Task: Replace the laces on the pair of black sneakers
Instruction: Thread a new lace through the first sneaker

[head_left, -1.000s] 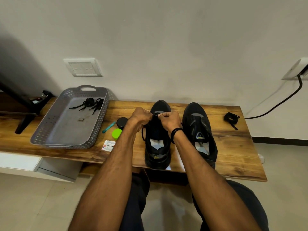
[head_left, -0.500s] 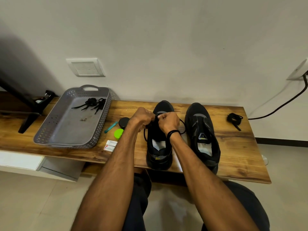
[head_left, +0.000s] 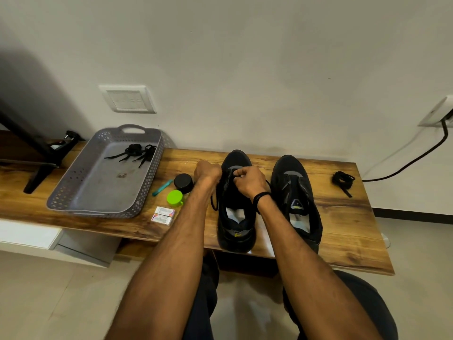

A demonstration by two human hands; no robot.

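Two black sneakers stand side by side on the wooden table (head_left: 348,231), toes toward the wall. Both my hands work at the front eyelets of the left sneaker (head_left: 235,224). My left hand (head_left: 208,171) pinches a black lace (head_left: 213,201) on the shoe's left side, and the lace loops down beside the shoe. My right hand (head_left: 246,179), a black band on its wrist, grips the lace over the tongue. The right sneaker (head_left: 295,192) has no lace in it. A coiled black lace (head_left: 343,180) lies on the table at the far right.
A grey perforated tray (head_left: 73,190) at the left holds bundled black laces (head_left: 137,152). Between tray and shoe lie a black round tin (head_left: 183,183), a green lid (head_left: 174,198), a teal pen (head_left: 162,188) and two small white packets (head_left: 163,215). A black cable (head_left: 407,163) hangs from a wall socket.
My right hand has shifted slightly left over the tongue, and the lace loop that showed to its right is now mostly hidden. The left hand stays at the eyelets.
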